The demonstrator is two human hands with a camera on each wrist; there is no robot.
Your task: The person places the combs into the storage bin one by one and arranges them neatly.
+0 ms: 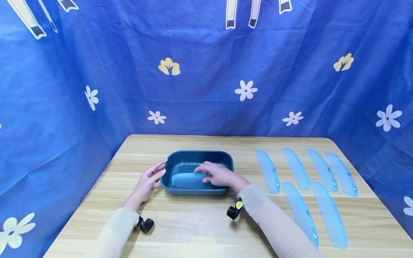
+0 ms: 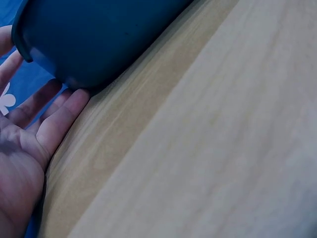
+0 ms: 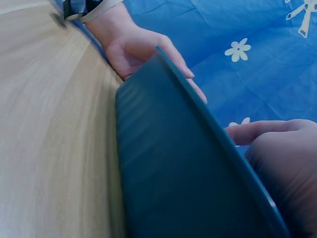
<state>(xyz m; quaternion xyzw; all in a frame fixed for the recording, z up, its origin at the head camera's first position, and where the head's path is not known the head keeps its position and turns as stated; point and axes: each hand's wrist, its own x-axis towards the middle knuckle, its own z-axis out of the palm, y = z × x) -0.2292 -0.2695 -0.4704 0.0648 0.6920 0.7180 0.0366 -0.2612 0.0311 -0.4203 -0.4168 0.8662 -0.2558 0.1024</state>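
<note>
Comb (image 1: 185, 182), curved, lt-blue plastic, lies in oblong dk-teal plastic tub (image 1: 196, 193) under R hand (image 1: 219, 175), palm down, fingers loose, ungripped; L hand (image 1: 145, 184), fingers extended, touches tub's end.

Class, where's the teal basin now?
In the head view, the basin stands on the table, left hand at its left end, six combs to its right.

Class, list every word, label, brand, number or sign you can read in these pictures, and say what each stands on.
None can be read.
Dark marks on four of the curved pale-blue combs lying on the wood-grain table: too small.
Marks on the yellow sticker on a small black device: too small.
</note>
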